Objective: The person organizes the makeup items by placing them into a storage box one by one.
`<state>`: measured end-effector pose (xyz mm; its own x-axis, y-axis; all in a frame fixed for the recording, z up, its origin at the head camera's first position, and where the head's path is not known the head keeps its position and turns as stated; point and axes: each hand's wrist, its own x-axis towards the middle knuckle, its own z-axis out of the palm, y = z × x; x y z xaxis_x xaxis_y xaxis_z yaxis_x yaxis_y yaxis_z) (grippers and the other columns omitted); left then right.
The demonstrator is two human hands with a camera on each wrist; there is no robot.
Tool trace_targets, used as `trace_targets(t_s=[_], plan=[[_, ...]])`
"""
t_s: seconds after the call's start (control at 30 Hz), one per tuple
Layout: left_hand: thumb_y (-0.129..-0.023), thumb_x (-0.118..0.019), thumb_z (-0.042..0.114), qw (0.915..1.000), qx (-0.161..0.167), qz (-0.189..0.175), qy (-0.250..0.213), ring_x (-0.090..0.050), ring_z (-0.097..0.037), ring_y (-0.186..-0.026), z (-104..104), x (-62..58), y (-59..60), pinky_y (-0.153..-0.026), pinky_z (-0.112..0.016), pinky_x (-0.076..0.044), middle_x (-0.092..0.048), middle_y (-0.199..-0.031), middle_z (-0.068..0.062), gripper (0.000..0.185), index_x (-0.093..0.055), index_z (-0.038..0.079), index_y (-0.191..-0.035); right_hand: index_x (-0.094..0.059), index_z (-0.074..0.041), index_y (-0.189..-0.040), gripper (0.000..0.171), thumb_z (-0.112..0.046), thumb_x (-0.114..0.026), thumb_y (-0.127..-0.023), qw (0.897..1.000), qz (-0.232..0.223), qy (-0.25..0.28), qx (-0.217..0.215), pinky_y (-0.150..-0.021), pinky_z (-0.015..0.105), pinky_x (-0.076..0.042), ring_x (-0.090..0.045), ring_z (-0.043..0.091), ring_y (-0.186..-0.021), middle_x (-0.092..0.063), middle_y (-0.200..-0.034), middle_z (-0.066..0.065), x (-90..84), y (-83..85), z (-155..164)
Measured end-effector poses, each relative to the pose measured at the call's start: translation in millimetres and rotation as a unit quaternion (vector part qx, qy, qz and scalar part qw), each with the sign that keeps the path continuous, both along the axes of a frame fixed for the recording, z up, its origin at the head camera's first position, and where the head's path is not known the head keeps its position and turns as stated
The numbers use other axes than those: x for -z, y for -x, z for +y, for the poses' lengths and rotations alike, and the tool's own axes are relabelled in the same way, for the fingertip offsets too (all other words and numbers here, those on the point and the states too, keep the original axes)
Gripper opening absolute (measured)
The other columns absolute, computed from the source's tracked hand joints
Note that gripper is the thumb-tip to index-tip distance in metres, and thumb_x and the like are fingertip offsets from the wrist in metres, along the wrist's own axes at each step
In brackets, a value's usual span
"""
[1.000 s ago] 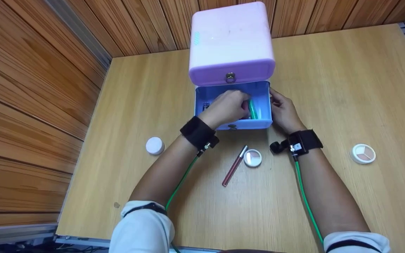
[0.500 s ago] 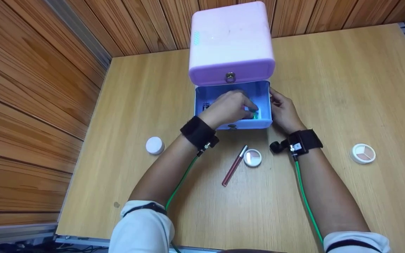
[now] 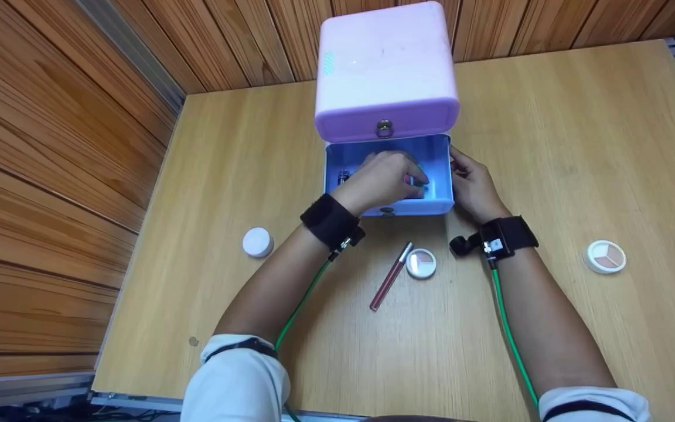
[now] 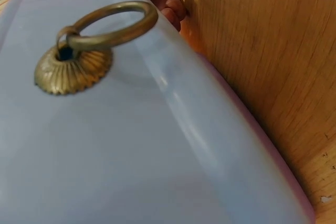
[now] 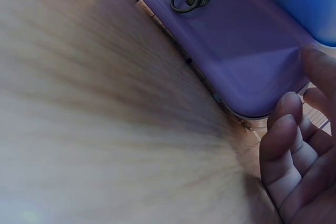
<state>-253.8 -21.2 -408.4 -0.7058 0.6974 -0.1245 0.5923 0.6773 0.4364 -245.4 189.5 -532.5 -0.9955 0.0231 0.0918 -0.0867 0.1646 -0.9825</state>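
My left hand (image 3: 383, 179) reaches down into the open blue drawer (image 3: 389, 207) of a small pink-and-purple drawer box (image 3: 387, 67). Its index finger and thumb are spread over the drawer's right part, with a bit of something dark and greenish between the tips; I cannot tell whether they grip it. A small dark patterned item (image 3: 343, 176) lies at the drawer's left. Beside the drawer's right wall is my right hand (image 3: 477, 186), one fingertip at the corner of the lower purple drawer (image 5: 247, 51) and the other fingers loosely bent, holding nothing.
A dark red lip gloss tube (image 3: 390, 278) lies on the wooden table (image 3: 548, 146) against a small round compact (image 3: 421, 264). A white round jar (image 3: 258, 242) sits left of my forearm, and a three-shade compact (image 3: 605, 257) at the right. Wood-panelled walls (image 3: 50, 176) stand behind and left.
My left index finger and thumb have spread and shifted right, over the green tube that showed beside them a second ago. It is now almost hidden. My right hand stays in place.
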Motion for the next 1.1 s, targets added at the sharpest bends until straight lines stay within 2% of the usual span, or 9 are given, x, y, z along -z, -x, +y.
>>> trace_targets(t_s=[0.3, 0.53, 0.63, 0.73, 0.83, 0.93, 1.03, 1.1], plan=[[-0.092, -0.07, 0.029, 0.9996, -0.006, -0.011, -0.024, -0.056, -0.007, -0.104, 1.3, -1.0, 1.0, -0.086, -0.027, -0.042, -0.068, -0.114, 0.009, 0.025, -0.073, 0.023, -0.117, -0.046, -0.018, -0.146, 0.049, -0.012, -0.057, -0.099, 1.0, 0.001, -0.01, 0.008, -0.073, 0.022, -0.05, -0.058, 0.013, -0.085, -0.059, -0.094, 0.007, 0.1, 0.0, 1.7], [-0.095, -0.065, 0.031, 0.9982, -0.008, 0.023, -0.054, -0.053, -0.011, -0.081, -9.5, -5.0, -2.7, -0.066, -0.025, -0.041, -0.064, -0.096, 0.004, 0.031, -0.071, 0.015, -0.121, -0.043, -0.016, -0.147, 0.051, -0.009, -0.056, -0.099, 1.0, -0.002, 0.001, -0.005, -0.073, 0.022, -0.051, -0.057, 0.014, -0.086, -0.058, -0.094, 0.005, 0.5, -1.1, 2.1], [-0.096, -0.064, 0.032, 0.9972, -0.003, 0.038, -0.064, -0.054, -0.011, -0.086, -17.7, -11.7, -4.6, -0.07, -0.025, -0.042, -0.066, -0.1, 0.002, 0.032, -0.07, 0.014, -0.121, -0.043, -0.015, -0.147, 0.051, -0.008, -0.056, -0.099, 1.0, 0.001, 0.005, -0.004, -0.072, 0.022, -0.051, -0.057, 0.014, -0.086, -0.059, -0.093, 0.005, 1.4, -1.2, 2.6], [-0.097, -0.062, 0.032, 0.9959, 0.0, 0.055, -0.073, -0.055, -0.011, -0.102, -26.3, -21.7, -7.6, -0.087, -0.024, -0.042, -0.067, -0.113, 0.003, 0.031, -0.07, 0.015, -0.122, -0.045, -0.015, -0.147, 0.05, -0.008, -0.057, -0.098, 1.0, 0.006, 0.006, 0.002, -0.072, 0.022, -0.051, -0.057, 0.014, -0.085, -0.059, -0.092, 0.005, 1.8, -1.3, 4.0], [-0.099, -0.059, 0.03, 0.992, 0.009, 0.083, -0.095, -0.054, -0.01, -0.112, -36.3, -33.4, -10.3, -0.099, -0.023, -0.037, -0.067, -0.116, 0.004, 0.029, -0.07, 0.014, -0.121, -0.046, -0.015, -0.146, 0.05, -0.01, -0.058, -0.098, 1.0, 0.011, 0.011, 0.003, -0.071, 0.022, -0.05, -0.057, 0.014, -0.084, -0.059, -0.091, 0.007, 1.6, -1.8, 5.9], [-0.1, -0.059, 0.026, 0.9829, 0.019, 0.109, -0.148, -0.057, -0.011, -0.111, -47.1, -44.0, -12.0, -0.1, -0.025, -0.037, -0.069, -0.113, 0.001, 0.025, -0.072, 0.011, -0.115, -0.046, -0.014, -0.146, 0.05, -0.011, -0.059, -0.098, 1.0, 0.012, 0.012, 0.002, -0.073, 0.022, -0.05, -0.056, 0.014, -0.086, -0.059, -0.093, 0.007, 2.0, -2.0, 8.7], [-0.099, -0.059, 0.022, 0.972, 0.021, 0.119, -0.201, -0.058, -0.012, -0.109, -58.0, -53.1, -13.8, -0.098, -0.025, -0.04, -0.069, -0.112, -0.001, 0.023, -0.073, 0.008, -0.113, -0.045, -0.014, -0.147, 0.05, -0.011, -0.058, -0.099, 1.0, 0.008, 0.007, 0.007, -0.075, 0.022, -0.049, -0.056, 0.015, -0.089, -0.059, -0.095, 0.008, 0.9, -3.7, 10.7], [-0.1, -0.059, 0.024, 0.9681, 0.014, 0.124, -0.218, -0.058, -0.01, -0.109, -65.7, -58.9, -15.8, -0.095, -0.024, -0.043, -0.069, -0.113, -0.001, 0.025, -0.073, 0.009, -0.113, -0.045, -0.015, -0.147, 0.05, -0.012, -0.059, -0.099, 1.0, 0.003, 0.004, 0.01, -0.076, 0.023, -0.049, -0.056, 0.016, -0.09, -0.06, -0.097, 0.008, 0.2, -4.7, 11.3]])
